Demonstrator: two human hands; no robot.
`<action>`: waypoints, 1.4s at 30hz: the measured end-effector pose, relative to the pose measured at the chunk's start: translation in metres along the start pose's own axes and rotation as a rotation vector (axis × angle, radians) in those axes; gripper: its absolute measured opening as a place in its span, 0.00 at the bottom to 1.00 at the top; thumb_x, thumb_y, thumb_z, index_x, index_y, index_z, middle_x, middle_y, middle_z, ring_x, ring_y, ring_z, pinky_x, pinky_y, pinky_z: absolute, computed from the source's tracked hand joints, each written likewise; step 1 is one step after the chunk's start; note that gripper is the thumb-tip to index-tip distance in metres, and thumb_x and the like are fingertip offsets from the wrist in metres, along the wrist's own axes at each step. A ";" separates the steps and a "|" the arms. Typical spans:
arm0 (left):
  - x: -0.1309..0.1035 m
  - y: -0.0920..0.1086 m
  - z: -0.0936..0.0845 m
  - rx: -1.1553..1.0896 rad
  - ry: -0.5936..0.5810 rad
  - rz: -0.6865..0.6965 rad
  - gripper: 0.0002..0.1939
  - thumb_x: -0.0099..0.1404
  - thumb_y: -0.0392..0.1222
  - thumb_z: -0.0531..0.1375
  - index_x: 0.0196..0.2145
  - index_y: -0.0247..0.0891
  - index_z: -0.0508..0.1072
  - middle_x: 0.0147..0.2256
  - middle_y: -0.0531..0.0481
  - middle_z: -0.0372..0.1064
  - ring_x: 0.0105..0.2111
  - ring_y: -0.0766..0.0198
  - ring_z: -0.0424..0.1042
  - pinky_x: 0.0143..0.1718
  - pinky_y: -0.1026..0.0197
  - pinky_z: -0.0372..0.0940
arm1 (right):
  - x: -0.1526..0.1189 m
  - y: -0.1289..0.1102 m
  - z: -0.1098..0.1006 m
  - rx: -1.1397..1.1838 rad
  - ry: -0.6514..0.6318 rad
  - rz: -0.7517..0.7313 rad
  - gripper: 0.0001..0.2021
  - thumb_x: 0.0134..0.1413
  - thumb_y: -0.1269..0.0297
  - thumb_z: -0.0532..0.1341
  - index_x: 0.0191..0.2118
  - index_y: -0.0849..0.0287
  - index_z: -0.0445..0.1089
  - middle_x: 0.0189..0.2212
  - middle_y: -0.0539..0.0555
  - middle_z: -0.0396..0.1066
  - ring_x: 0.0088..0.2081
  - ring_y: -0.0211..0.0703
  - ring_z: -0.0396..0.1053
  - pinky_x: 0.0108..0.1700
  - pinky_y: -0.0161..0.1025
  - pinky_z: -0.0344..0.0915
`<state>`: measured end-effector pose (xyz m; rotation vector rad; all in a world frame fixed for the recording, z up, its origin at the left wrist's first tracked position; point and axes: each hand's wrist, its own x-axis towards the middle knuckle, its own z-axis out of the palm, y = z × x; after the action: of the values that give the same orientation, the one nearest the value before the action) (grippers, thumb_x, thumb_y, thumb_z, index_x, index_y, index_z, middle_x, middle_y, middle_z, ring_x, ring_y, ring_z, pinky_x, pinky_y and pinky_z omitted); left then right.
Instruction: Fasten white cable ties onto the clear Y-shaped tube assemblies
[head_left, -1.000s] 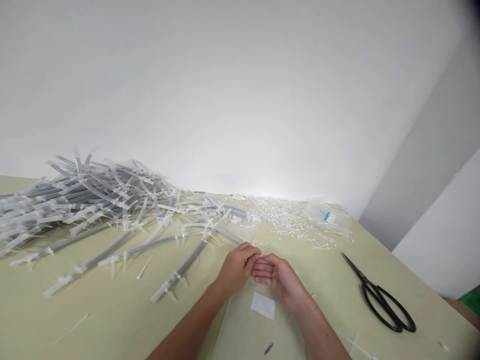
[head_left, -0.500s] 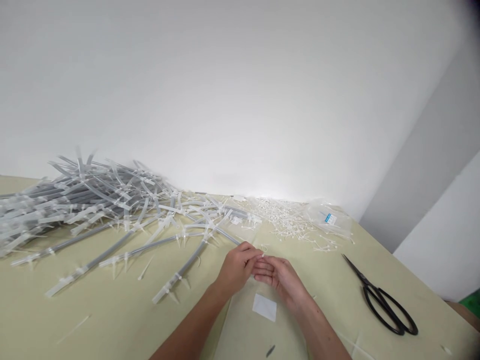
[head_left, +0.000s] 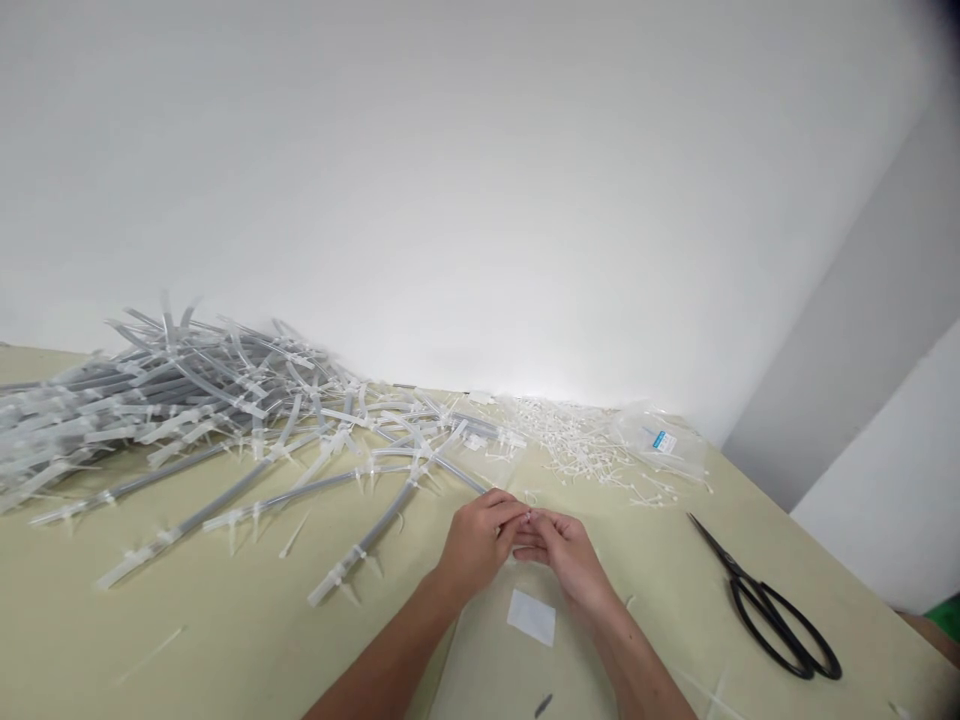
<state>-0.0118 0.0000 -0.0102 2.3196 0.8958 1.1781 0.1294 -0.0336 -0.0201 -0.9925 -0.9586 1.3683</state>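
The left hand (head_left: pixel 475 545), fingers curled, meets the half-curled right hand (head_left: pixel 567 556); both pinch a small white piece (head_left: pixel 528 517).

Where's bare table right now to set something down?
Widest: the table at near left, between the left arm, the tube ends and a thin strip. Smaller: between the right hand, the scissors and the loose ties. Crowded: back left, under the tube pile, and back right, where those ties and a clear bag lie.

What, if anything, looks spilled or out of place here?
White cable ties lie in a loose scatter beside the clear bag, as if spilled; one thin pale strip lies apart at the lower left.
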 end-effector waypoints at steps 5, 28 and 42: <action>-0.001 0.005 -0.003 -0.008 0.010 0.008 0.14 0.66 0.35 0.51 0.39 0.42 0.77 0.30 0.49 0.70 0.31 0.65 0.68 0.33 0.65 0.62 | 0.001 0.002 -0.001 -0.077 0.027 -0.088 0.17 0.47 0.52 0.63 0.32 0.64 0.77 0.25 0.57 0.76 0.28 0.45 0.73 0.28 0.38 0.69; 0.006 -0.001 0.006 -0.590 0.100 -0.489 0.14 0.58 0.46 0.61 0.37 0.33 0.77 0.29 0.45 0.76 0.28 0.61 0.72 0.27 0.62 0.67 | 0.001 0.003 0.006 -0.183 0.160 -0.206 0.17 0.48 0.50 0.63 0.34 0.61 0.76 0.28 0.55 0.74 0.30 0.44 0.69 0.26 0.38 0.70; 0.009 0.000 0.001 -0.784 0.136 -0.602 0.13 0.52 0.46 0.65 0.29 0.33 0.75 0.22 0.49 0.71 0.23 0.66 0.68 0.23 0.65 0.65 | 0.000 0.002 0.006 -0.174 0.117 -0.176 0.18 0.45 0.50 0.65 0.35 0.61 0.75 0.29 0.56 0.75 0.30 0.45 0.69 0.27 0.38 0.69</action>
<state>-0.0066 0.0067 -0.0058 1.2472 0.8736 1.1369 0.1233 -0.0338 -0.0206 -1.0784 -1.0633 1.0831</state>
